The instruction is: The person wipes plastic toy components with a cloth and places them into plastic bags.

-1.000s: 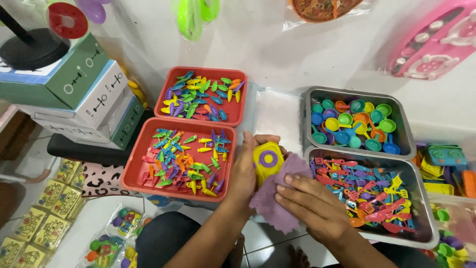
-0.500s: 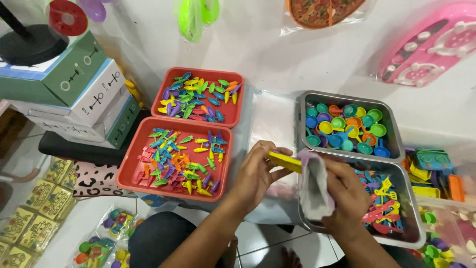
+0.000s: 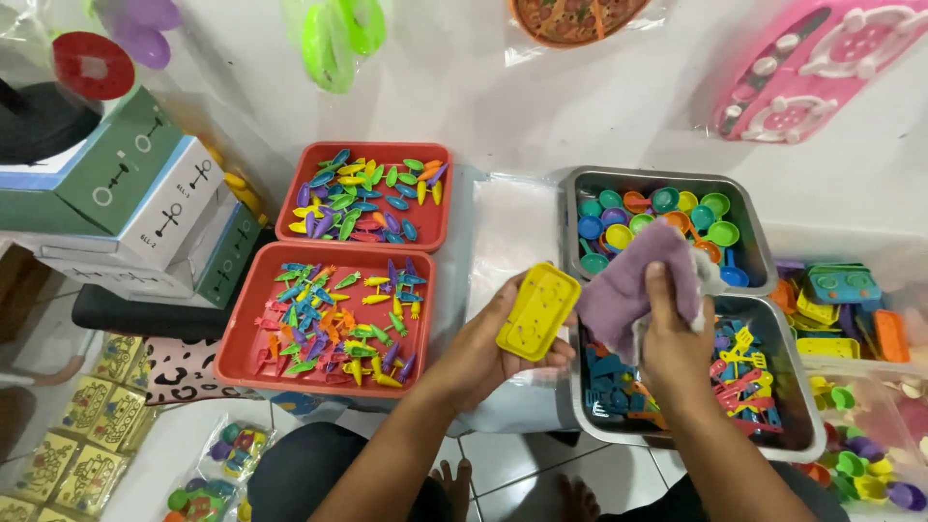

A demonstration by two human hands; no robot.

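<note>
My left hand (image 3: pixel 483 353) holds a yellow rectangular plastic toy piece (image 3: pixel 537 310), tilted with its flat dotted side up. My right hand (image 3: pixel 674 336) grips a purple cloth (image 3: pixel 633 280) bunched beside the piece, over the metal trays. Below my right hand a metal tray (image 3: pixel 802 406) holds several blue, red and yellow small toy parts. Behind it, another metal tray (image 3: pixel 749 217) holds several colourful toy cups and lids.
Two red trays (image 3: pixel 232 348) (image 3: pixel 290 208) of small colourful plastic pieces sit left. Stacked green and white boxes (image 3: pixel 145 208) stand far left. A clear plastic bag (image 3: pixel 507 232) lies between trays. Pink toy board (image 3: pixel 822 68) at back right, more toys (image 3: pixel 841 309) right.
The yellow piece has been turned over from its round-dial side to its flat back. The cloth has come off it and risen to the right.
</note>
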